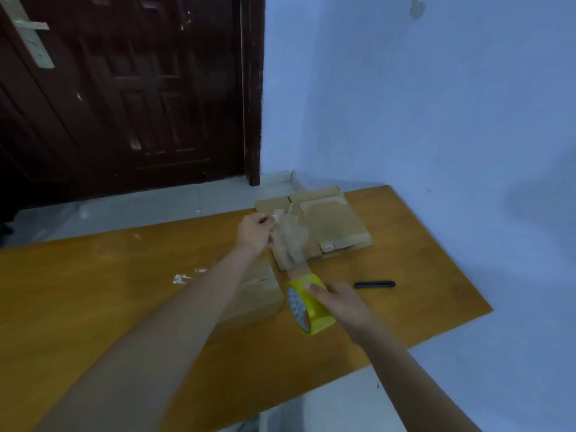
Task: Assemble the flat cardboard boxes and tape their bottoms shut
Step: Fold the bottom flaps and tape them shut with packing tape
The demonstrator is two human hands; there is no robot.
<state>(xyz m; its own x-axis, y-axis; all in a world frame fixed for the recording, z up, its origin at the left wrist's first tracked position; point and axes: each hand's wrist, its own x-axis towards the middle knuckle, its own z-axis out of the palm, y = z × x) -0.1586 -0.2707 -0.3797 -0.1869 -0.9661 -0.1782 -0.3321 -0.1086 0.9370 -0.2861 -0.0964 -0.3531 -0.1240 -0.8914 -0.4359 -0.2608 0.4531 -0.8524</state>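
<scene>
My right hand (341, 302) grips a yellow roll of tape (308, 307) just above the wooden table (93, 291). A clear strip of tape (288, 241) runs from the roll up to my left hand (254, 233), which pinches its free end. An assembled cardboard box (252, 294) stands under my left forearm, partly hidden by it. A stack of flat cardboard boxes (330, 219) lies behind the strip at the table's far edge.
A black pen-like tool (375, 284) lies on the table right of the roll. White scraps (180, 278) dot the table's middle. A dark wooden door (124, 88) stands beyond the table, and a blue wall (436, 104) borders the right side.
</scene>
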